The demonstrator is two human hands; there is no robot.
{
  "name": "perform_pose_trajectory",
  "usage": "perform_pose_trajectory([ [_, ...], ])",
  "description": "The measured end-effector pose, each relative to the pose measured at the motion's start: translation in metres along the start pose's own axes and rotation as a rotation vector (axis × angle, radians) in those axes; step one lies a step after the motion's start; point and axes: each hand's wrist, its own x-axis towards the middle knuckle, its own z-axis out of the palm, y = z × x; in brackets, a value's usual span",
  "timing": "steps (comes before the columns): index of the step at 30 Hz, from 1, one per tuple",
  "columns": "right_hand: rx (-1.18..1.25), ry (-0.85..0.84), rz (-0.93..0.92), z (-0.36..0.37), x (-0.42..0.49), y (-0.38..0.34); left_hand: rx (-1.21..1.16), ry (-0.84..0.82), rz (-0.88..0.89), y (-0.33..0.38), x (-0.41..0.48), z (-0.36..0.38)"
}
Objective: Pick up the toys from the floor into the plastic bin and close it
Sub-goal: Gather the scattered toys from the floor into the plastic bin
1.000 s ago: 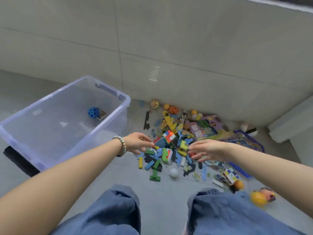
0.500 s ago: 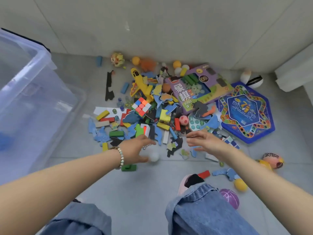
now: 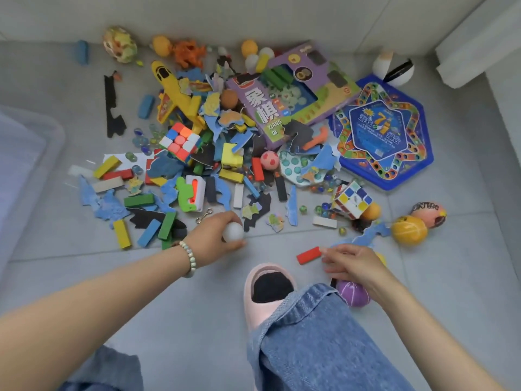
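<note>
Plastic bin (image 3: 31,153): clear, only a corner in view at the far left, well apart from the left fingers.
Left hand (image 3: 210,239): fingers (image 3: 222,218) and thumb curled round a white ball (image 3: 233,231), low over the floor (image 3: 183,320).
Toy pile (image 3: 225,153): blocks, puzzle pieces, cubes and marbles on the floor just beyond those fingers.
Pink slipper (image 3: 263,311): between the hands, nearer the body.
Red block (image 3: 309,255): flat, its right end at the right fingertips.
Right hand (image 3: 355,263): fingers loosely bent, narrow spread, not round the block; contact cannot be told.
Purple ball (image 3: 353,294): beneath the right wrist.
Yellow ball (image 3: 408,230): beyond and right of the right fingers.
</note>
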Motion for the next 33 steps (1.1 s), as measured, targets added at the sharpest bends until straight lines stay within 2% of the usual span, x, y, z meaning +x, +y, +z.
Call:
perform_pose_trajectory([
  [4, -0.006, 0.07, 0.037, 0.011, 0.005, 0.004, -0.225, -0.035, -0.072, 0.014, 0.003, 0.006],
  [8, -0.035, 0.124, 0.019, 0.032, 0.019, -0.006, -0.568, -0.13, -0.201, 0.027, 0.005, 0.01],
  [14, -0.075, 0.19, 0.021, 0.044, 0.03, -0.011, -0.942, -0.311, -0.391, 0.047, 0.007, 0.015],
  [18, 0.168, 0.026, -0.023, 0.039, 0.003, -0.034, -1.092, -0.371, -0.529, 0.059, 0.007, 0.019],
  [21, 0.16, -0.13, -0.18, 0.033, -0.025, -0.049, -1.172, -0.476, -0.573, 0.069, 0.011, 0.025],
  [23, 0.13, -0.043, -0.344, 0.018, -0.032, -0.04, -1.21, -0.476, -0.575, 0.083, 0.013, 0.029],
  [25, 0.067, 0.238, -0.488, -0.009, -0.031, -0.013, -1.21, -0.446, -0.58, 0.097, 0.015, 0.032],
  [27, -0.078, 0.453, -0.488, -0.035, -0.029, 0.027, -1.181, -0.447, -0.583, 0.108, 0.018, 0.036],
  [30, -0.185, 0.416, -0.405, -0.046, -0.024, 0.08, -1.168, -0.444, -0.598, 0.115, 0.023, 0.042],
  [33, -0.228, 0.413, -0.461, -0.034, -0.01, 0.106, -1.176, -0.409, -0.624, 0.115, 0.026, 0.046],
])
